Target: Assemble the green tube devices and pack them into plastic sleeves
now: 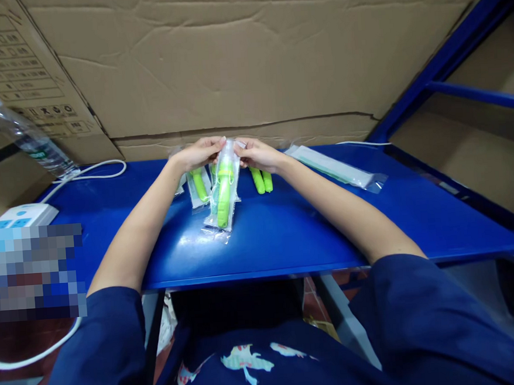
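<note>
A clear plastic bag (214, 206) with a lime-green, stick-shaped item (223, 200) inside hangs tilted between my hands, above the blue table. My left hand (199, 152) pinches the bag's upper end from the left side. At the same end, my right hand (256, 154) is closed on its right edge. Behind the left hand lies another bagged lime-green item (199, 186), partly covered. Two loose lime-green sticks (261, 180) rest just below the right hand, their upper ends hidden by it. What kind of item these are, I cannot tell.
Flat clear packets (334, 166) lie on the blue table (252, 254) at the right. A plastic bottle (33, 140), a white power strip (25, 217) and a white cable (101, 170) are at the left. Cardboard (230, 59) stands along the back; a blue metal frame (474, 92) rises at right.
</note>
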### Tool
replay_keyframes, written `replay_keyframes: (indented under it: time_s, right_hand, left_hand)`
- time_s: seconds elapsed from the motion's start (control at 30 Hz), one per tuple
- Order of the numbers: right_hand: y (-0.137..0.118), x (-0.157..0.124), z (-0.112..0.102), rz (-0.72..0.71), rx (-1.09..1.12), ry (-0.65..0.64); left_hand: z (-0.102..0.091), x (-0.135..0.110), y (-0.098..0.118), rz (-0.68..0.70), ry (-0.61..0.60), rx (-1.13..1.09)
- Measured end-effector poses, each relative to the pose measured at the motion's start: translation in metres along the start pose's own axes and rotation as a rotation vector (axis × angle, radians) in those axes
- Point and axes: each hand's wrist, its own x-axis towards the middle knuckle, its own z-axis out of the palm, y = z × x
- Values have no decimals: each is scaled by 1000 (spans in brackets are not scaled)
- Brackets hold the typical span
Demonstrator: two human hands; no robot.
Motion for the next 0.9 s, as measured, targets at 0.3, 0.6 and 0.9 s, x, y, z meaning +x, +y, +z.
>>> replay_keyframes:
  time_s: [0.3,0.6,0.9]
  right_hand:
    - [-6,-3,-21,-86,-71,-85]
    - [-2,-13,-44,183,-252,10]
    - [6,0,-33,297,-253,460]
  left_hand:
    - [23,6,0,116,51,111]
    - [37,11,-3,-126,132,384]
    - [48,8,-4,-79,188,899]
